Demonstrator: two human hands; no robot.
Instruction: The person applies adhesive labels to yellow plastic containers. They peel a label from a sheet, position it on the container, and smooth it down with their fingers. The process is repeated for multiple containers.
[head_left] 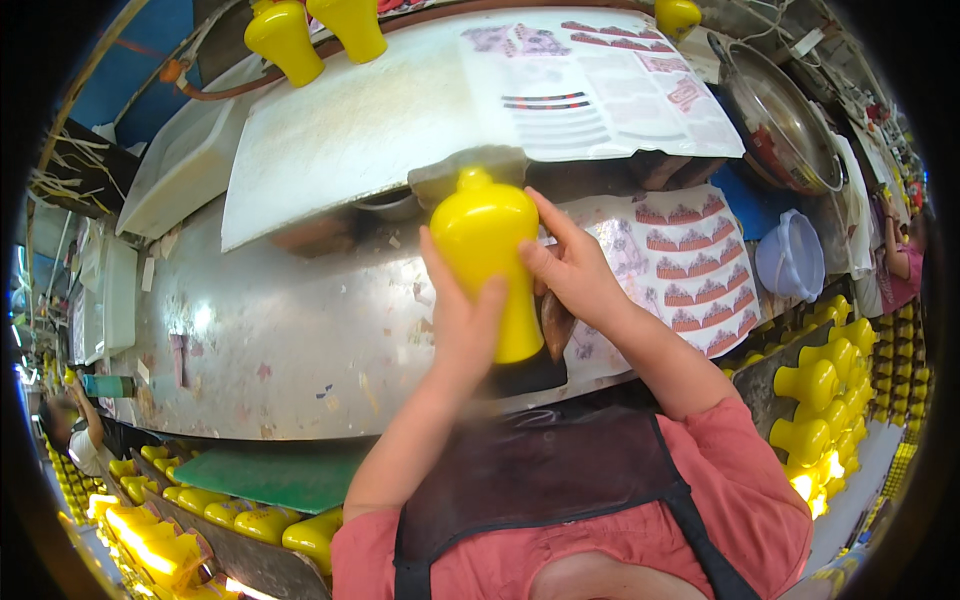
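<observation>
Head view: a glossy yellow vase with a narrow neck and broad shoulders point(480, 235) is held between both bare hands over the middle of the near edge of a scuffed grey metal table point(280, 330), neck toward the far edge. Left hand point(465, 325) lies along the vase's left side, thumb on its front. Right hand point(575, 265) grips the right shoulder, thumb and fingers spread. Together they press the vase from both sides. Its base appears over a flat dark pad point(545, 375); whether the two touch, cannot tell. A white sheet with rows of red and purple prints point(700, 265) lies toward the table's right end. A pale blue plastic bucket point(790, 258) is beyond that end. Along the far edge is a broad white board point(370, 130), with two smooth yellow vases point(285, 42) near its far left corner.
</observation>
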